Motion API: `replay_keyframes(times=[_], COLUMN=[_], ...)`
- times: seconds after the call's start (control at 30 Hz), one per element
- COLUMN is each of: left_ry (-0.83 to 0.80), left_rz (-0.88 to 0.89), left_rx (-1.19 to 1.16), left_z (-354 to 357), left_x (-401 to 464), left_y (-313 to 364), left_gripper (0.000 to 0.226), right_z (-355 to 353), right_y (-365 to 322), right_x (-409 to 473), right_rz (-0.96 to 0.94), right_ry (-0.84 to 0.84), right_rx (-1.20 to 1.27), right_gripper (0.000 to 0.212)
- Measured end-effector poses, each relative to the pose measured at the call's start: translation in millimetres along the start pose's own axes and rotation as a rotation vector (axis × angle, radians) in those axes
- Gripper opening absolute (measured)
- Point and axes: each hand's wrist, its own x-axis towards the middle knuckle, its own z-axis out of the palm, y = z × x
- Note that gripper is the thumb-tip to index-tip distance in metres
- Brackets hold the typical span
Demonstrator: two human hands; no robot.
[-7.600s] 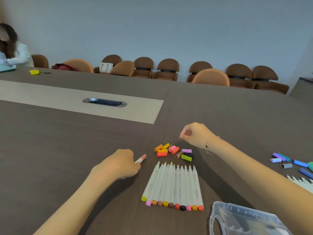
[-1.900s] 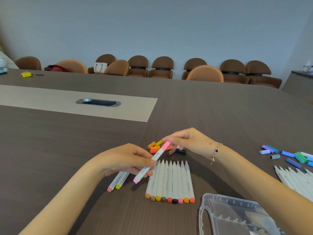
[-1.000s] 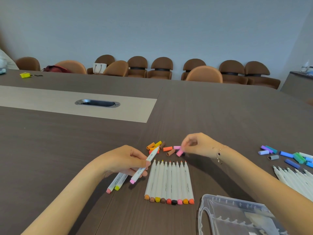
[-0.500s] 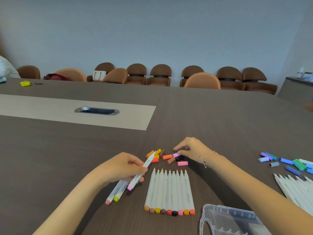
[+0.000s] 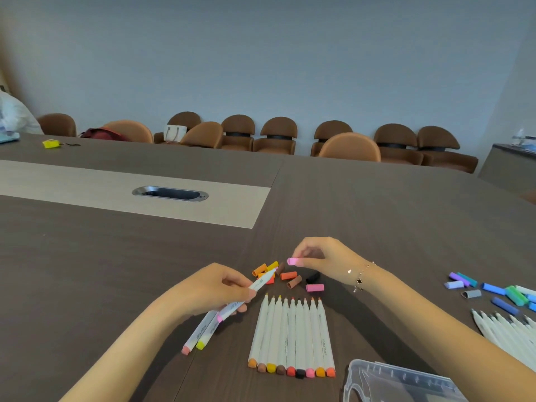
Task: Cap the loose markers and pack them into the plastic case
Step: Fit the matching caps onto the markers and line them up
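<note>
My left hand (image 5: pixel 213 288) grips a white marker (image 5: pixel 258 285) with a pink end, its bare tip pointing up and right. My right hand (image 5: pixel 322 255) pinches a light pink cap (image 5: pixel 292 261) just above the loose caps (image 5: pixel 285 276), a short gap from the marker's tip. Several uncapped white markers (image 5: pixel 291 333) lie in a row in front of me. Two capped markers (image 5: pixel 200 333) lie under my left hand. The clear plastic case (image 5: pixel 400 382) sits at the bottom right, partly out of view.
More white markers (image 5: pixel 504 329) and blue, green and purple caps (image 5: pixel 490 291) lie at the right edge. A metal cable port (image 5: pixel 170 193) is set in the table's pale strip. Brown chairs (image 5: pixel 275 134) line the far side.
My right hand dropped a bright pink cap on the table, picked up a light pink cap from the pile and lifted it towards the marker tip. My left hand kept hold of the marker.
</note>
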Motion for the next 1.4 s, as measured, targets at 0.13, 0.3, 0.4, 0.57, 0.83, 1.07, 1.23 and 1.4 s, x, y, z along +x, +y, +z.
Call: replay_keyframes(times=[0.13, 0.3, 0.4, 0.57, 0.83, 1.07, 1.23, 1.4], left_ry=[-0.009, -0.013, -0.033, -0.063, -0.039, 0.06, 0.067, 0.23], left_rz=[0.018, 0.048, 0.071, 0.116, 0.042, -0.122, -0.203, -0.052], left_rx=[-0.02, -0.014, -0.022, -0.089, -0.255, 0.165, 0.36, 0.482], left_z=[1, 1, 1, 1, 4, 9, 22, 26], left_x=[-1, -2, -5, -13, -20, -13, -4, -6], left_y=[2, 4, 5, 12, 22, 13, 0, 4], left_gripper=[0.006, 0.006, 0.009, 0.01, 0.014, 0.019, 0.029, 0.026], right_z=[3, -1, -1, 1, 16, 17, 3, 9], right_y=[-17, -24, -28, -42, -71, -48, -23, -7], right_x=[-9, -15, -18, -13, 3, 2, -4, 0], right_rz=[-0.065, -0.061, -0.046, -0.044, -0.136, -0.05, 0.06, 0.098], right_ry=[-0.074, -0.104, -0.164, -0.185, -0.078, 0.013, 0.062, 0.075], right_rx=[0.102, 0.168, 0.263, 0.345, 0.312, 0.029, -0.207, -0.253], right_gripper=[0.008, 0.011, 0.014, 0.014, 0.017, 0.026, 0.024, 0.022])
